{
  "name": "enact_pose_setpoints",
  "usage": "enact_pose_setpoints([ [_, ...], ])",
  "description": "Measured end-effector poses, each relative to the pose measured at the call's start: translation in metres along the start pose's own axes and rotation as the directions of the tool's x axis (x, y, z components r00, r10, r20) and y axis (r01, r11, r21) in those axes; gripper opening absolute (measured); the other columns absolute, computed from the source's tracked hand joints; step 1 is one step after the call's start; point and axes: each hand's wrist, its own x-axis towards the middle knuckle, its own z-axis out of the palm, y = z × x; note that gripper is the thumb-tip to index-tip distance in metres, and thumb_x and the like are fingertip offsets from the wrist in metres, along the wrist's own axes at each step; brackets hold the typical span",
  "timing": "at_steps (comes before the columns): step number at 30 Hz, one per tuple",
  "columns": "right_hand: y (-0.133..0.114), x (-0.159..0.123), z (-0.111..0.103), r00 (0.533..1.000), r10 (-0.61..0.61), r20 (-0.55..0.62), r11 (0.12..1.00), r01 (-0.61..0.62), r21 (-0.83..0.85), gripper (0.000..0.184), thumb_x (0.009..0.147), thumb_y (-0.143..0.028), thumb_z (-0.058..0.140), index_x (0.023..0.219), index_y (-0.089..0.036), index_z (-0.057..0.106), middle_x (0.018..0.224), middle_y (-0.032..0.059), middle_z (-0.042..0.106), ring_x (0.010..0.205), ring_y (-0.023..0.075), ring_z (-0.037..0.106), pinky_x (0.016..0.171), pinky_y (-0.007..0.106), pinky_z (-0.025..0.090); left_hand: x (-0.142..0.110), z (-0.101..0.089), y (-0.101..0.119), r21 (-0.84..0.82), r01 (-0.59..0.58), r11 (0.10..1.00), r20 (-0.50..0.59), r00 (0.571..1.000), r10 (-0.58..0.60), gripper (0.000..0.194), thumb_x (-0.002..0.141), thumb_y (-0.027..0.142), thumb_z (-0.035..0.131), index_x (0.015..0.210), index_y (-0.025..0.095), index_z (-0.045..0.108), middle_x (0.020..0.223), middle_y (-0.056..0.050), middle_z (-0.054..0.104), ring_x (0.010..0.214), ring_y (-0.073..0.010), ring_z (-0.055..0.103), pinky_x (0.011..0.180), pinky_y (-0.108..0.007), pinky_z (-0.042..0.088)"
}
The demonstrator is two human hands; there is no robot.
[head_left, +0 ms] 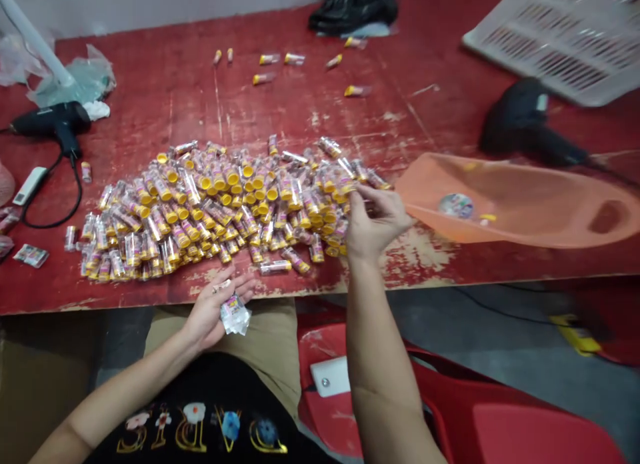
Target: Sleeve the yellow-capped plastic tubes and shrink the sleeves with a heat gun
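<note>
My left hand (213, 311) lies palm up just off the table's front edge, fingers stretched out. On its palm and fingers rests a small stack of clear printed plastic sleeves (235, 314). At the right end of the heap, my right hand (375, 217) has thumb and forefinger pinched on a small clear tube with a yellow cap (346, 187); blur hides the exact grip. A wide heap of such capped tubes (225, 211) spreads over the red table (165, 111) in front of me. Many of them lie on their sides.
An orange scoop (540, 211) with a few bits inside lies right of my right hand. Black heat guns (63, 125) lie at both sides. A white slatted crate (565, 44) and black bag (354, 7) are at the back. Below is a red chair (525, 417) and white box (330, 377).
</note>
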Motion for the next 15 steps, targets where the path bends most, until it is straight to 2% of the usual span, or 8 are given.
enact_pose_setpoints([
  [2, 0.011, 0.014, 0.004, 0.982, 0.003, 0.188, 1.000, -0.004, 0.006, 0.025, 0.082, -0.035, 0.072, 0.098, -0.017, 0.081, 0.091, 0.0072, 0.074, 0.075, 0.0174, 0.066, 0.071, 0.033, 0.058, 0.000, -0.002, 0.001, 0.035, -0.043, 0.998, 0.025, 0.999, 0.042, 0.054, 0.097, 0.005, 0.062, 0.148, 0.010, 0.047, 0.121, -0.021, 0.077, 0.100, -0.0214, 0.080, 0.084, -0.030, 0.065],
  [4, 0.020, 0.023, 0.003, 0.954, 0.036, 0.297, 0.999, -0.036, -0.006, 0.031, 0.084, -0.036, 0.071, 0.107, -0.017, 0.079, 0.095, 0.0075, 0.075, 0.073, 0.0169, 0.067, 0.070, 0.032, 0.057, 0.003, -0.004, 0.003, 0.093, -0.085, 0.992, 0.035, 0.996, 0.083, 0.053, 0.095, 0.012, 0.070, 0.144, 0.013, 0.051, 0.122, -0.019, 0.077, 0.097, -0.0218, 0.080, 0.075, -0.029, 0.066],
  [6, 0.030, 0.035, 0.000, 0.949, 0.108, 0.296, 0.991, -0.081, -0.102, 0.034, 0.089, -0.033, 0.066, 0.116, -0.016, 0.076, 0.099, 0.0097, 0.076, 0.074, 0.0177, 0.067, 0.070, 0.032, 0.056, 0.009, -0.005, 0.006, 0.162, -0.106, 0.981, 0.018, 0.994, 0.105, 0.048, 0.089, 0.024, 0.081, 0.131, 0.014, 0.060, 0.113, -0.015, 0.079, 0.085, -0.0191, 0.079, 0.061, -0.024, 0.063],
  [9, 0.047, 0.073, 0.002, 0.945, 0.183, 0.270, 0.951, -0.102, -0.291, 0.033, 0.094, -0.023, 0.061, 0.122, -0.010, 0.072, 0.103, 0.0162, 0.076, 0.081, 0.0196, 0.068, 0.080, 0.034, 0.055, 0.018, -0.003, 0.010, 0.248, -0.108, 0.963, -0.016, 0.993, 0.116, 0.056, 0.068, 0.049, 0.096, 0.100, 0.014, 0.066, 0.084, -0.006, 0.077, 0.059, -0.0122, 0.069, 0.042, -0.016, 0.051],
  [11, 0.057, 0.113, 0.016, 0.942, 0.186, 0.280, 0.933, -0.080, -0.350, 0.036, 0.094, -0.015, 0.060, 0.128, -0.004, 0.069, 0.111, 0.0216, 0.075, 0.091, 0.0211, 0.068, 0.091, 0.036, 0.053, 0.022, -0.001, 0.012, 0.307, -0.102, 0.946, -0.009, 0.994, 0.110, 0.064, 0.058, 0.062, 0.096, 0.085, 0.016, 0.061, 0.069, -0.001, 0.070, 0.047, -0.0079, 0.059, 0.036, -0.014, 0.040],
  [13, 0.065, 0.160, 0.040, 0.937, 0.174, 0.304, 0.923, -0.047, -0.382, 0.042, 0.093, -0.009, 0.062, 0.134, 0.000, 0.065, 0.122, 0.0255, 0.072, 0.104, 0.0228, 0.067, 0.103, 0.039, 0.049, 0.022, -0.004, 0.013, 0.388, -0.103, 0.916, -0.005, 0.993, 0.114, 0.066, 0.059, 0.070, 0.091, 0.078, 0.016, 0.059, 0.063, 0.002, 0.065, 0.041, -0.0051, 0.051, 0.034, -0.013, 0.031],
  [15, 0.074, 0.208, 0.074, 0.922, 0.165, 0.350, 0.912, -0.008, -0.411, 0.047, 0.091, -0.007, 0.067, 0.138, -0.002, 0.062, 0.134, 0.0248, 0.067, 0.119, 0.0245, 0.064, 0.113, 0.043, 0.045, 0.020, -0.013, 0.015, 0.481, -0.113, 0.869, -0.033, 0.989, 0.147, 0.066, 0.063, 0.075, 0.086, 0.074, 0.016, 0.059, 0.063, 0.001, 0.065, 0.039, -0.0036, 0.046, 0.035, -0.014, 0.026],
])
